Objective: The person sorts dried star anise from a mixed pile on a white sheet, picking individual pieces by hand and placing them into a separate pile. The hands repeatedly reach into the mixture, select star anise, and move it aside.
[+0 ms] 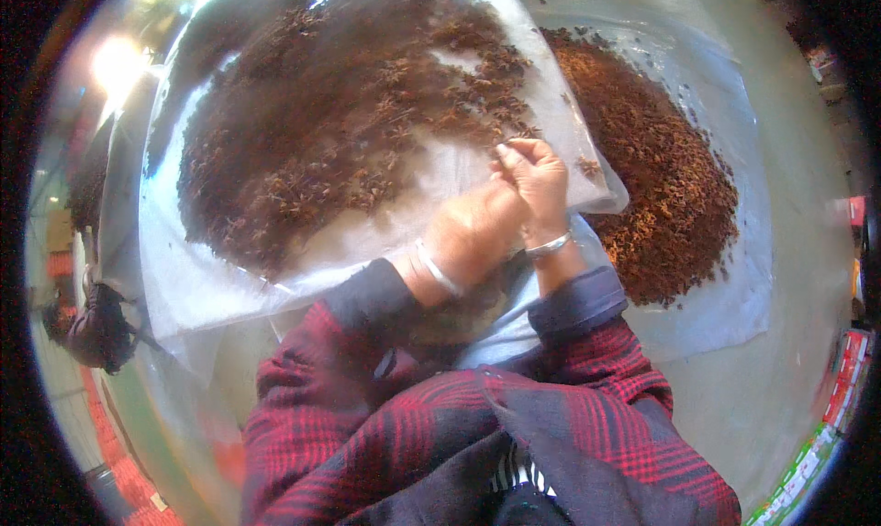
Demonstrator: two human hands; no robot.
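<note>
Star anise pods [344, 113] lie spread over a white sheet [206, 285] on the raised surface before me. My left hand [475, 226], with a bangle at the wrist, meets my right hand at the sheet's near right part; its fingers are mostly hidden, so its hold cannot be told. My right hand [544, 175], also with a metal bangle, has thumb and forefinger pinched together by the edge of the pods. Whether a small piece is between those fingertips is too blurred to tell. A single pod [587, 166] lies near the sheet's right corner.
A large heap of star anise [654, 188] rests on a pale sheet [743, 285] on the floor at right. A dark bundled shape [103, 326] stands at far left. Red items [134, 485] line the lower left rim, and colourful packages [798, 471] the lower right.
</note>
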